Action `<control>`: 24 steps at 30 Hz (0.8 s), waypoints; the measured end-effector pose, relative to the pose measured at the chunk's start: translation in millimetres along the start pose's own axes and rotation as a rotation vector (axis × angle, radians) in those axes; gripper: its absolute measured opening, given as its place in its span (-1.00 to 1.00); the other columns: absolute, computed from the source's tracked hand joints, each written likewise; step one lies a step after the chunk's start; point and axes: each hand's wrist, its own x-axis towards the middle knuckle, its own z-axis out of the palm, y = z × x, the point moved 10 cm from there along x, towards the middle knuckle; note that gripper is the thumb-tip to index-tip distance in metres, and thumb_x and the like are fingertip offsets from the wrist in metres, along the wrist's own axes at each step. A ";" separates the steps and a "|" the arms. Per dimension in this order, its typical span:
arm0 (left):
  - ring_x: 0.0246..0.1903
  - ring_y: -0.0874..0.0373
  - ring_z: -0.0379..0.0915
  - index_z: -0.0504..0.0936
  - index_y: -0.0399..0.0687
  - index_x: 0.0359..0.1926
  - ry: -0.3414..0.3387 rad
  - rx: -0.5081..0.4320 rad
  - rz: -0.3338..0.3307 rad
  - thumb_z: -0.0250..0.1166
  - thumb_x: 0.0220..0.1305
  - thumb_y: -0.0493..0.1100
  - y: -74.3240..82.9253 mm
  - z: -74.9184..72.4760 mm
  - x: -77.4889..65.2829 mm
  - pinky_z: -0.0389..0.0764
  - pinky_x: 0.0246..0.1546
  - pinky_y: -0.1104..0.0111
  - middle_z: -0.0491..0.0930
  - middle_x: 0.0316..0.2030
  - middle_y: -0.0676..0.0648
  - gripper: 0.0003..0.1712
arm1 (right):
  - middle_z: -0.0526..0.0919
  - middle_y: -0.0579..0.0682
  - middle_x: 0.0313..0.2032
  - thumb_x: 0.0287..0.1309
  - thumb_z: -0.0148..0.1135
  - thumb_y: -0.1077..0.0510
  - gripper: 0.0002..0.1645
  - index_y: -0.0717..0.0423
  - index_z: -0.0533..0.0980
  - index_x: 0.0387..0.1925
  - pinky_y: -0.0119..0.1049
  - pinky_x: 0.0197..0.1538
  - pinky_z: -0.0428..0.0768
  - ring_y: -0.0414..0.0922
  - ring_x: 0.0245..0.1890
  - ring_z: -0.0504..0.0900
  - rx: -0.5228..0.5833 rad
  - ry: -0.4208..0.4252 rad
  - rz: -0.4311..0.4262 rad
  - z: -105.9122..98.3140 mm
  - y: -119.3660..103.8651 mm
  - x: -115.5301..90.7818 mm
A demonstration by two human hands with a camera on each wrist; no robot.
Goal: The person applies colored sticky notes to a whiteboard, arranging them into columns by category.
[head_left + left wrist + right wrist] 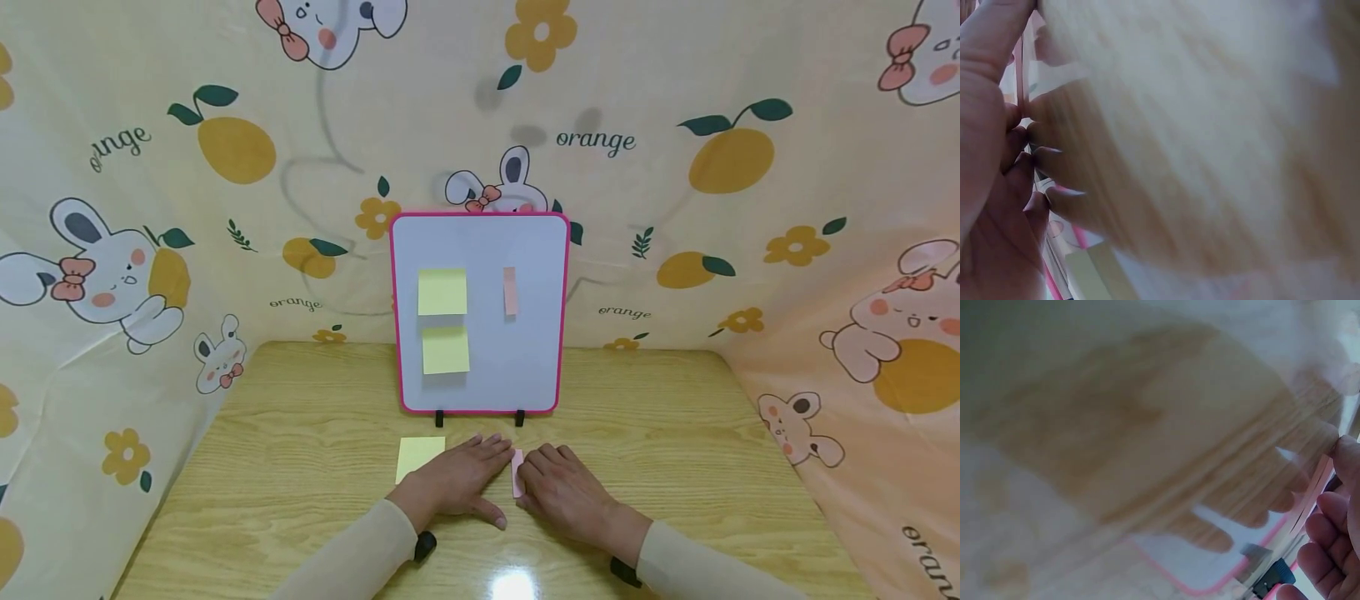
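Observation:
A narrow pink sticky-note pad lies on the table between the two hands. My left hand lies palm down with fingers straight, its fingertips at the pad's upper left edge and its thumb spread toward me. On the other side, the right hand has curled fingers and pinches the pad's right edge. In the right wrist view, the thumb and fingers come up to the pink strip. A yellow sticky-note pad sits partly under the left wrist in the head view.
Behind the hands stands a whiteboard with a pink frame, on black feet. Two yellow notes are stuck on its left half, and a pink strip note on its right. A patterned cloth surrounds the wooden table.

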 end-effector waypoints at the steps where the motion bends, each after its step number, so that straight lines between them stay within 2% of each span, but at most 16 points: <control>1: 0.67 0.07 -0.07 0.15 -0.08 0.66 -0.003 0.000 -0.002 0.25 0.14 0.64 0.0 0.3 -0.3 0.03 0.69 0.19 0.11 0.66 -0.06 0.32 | 0.53 -0.21 -0.25 0.36 0.39 -0.14 -0.73 -0.13 0.49 -0.24 -0.28 -0.17 0.46 -0.18 -0.19 0.46 0.001 0.000 0.000 0.1 0.1 0.2; 10: 0.67 0.10 -0.07 0.14 -0.05 0.67 -0.017 0.120 0.007 0.10 0.18 0.69 2.7 -0.8 -1.7 0.05 0.69 0.20 0.10 0.66 -0.05 0.30 | 0.55 -0.21 -0.22 0.38 0.37 -0.15 -0.72 -0.14 0.49 -0.22 -0.25 -0.13 0.48 -0.18 -0.16 0.47 0.004 -0.028 0.012 1.0 1.7 0.4; 24: 0.67 0.09 -0.06 0.13 -0.07 0.67 -0.010 0.107 0.009 0.12 0.18 0.68 2.2 -1.2 -2.5 0.07 0.68 0.20 0.11 0.66 -0.06 0.31 | 0.61 -0.19 -0.23 0.39 0.36 -0.09 -0.79 -0.09 0.55 -0.23 -0.22 -0.13 0.50 -0.17 -0.16 0.49 0.032 0.003 0.033 -3.1 2.4 1.5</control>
